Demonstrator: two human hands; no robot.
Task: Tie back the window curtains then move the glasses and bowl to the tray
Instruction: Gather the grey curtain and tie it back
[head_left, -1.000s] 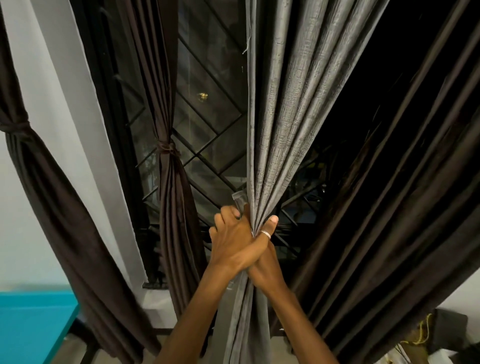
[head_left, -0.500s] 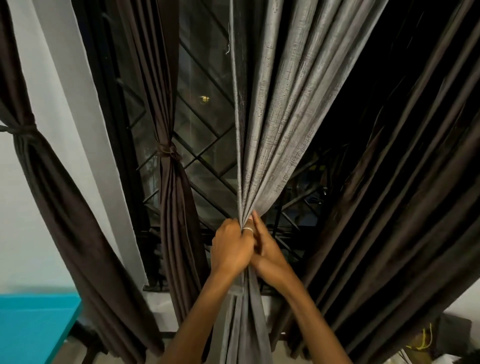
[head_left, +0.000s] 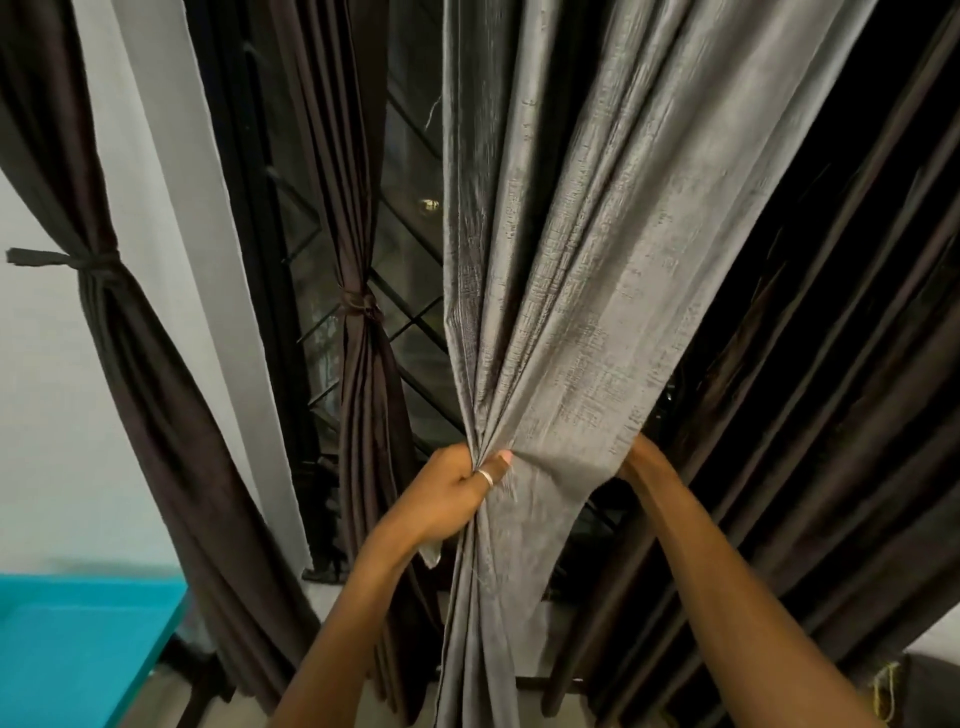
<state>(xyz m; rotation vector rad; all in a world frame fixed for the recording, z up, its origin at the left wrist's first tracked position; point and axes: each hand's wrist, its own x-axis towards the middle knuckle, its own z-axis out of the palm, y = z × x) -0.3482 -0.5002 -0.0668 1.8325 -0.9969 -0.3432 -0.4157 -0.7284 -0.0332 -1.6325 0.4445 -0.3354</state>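
Grey curtain (head_left: 561, 270), left hand (head_left: 453, 496) gripping — bunched

Nothing legible in view: no text, label, brand, number or sign can be read on the curtain (head_left: 561, 291) or anywhere else.
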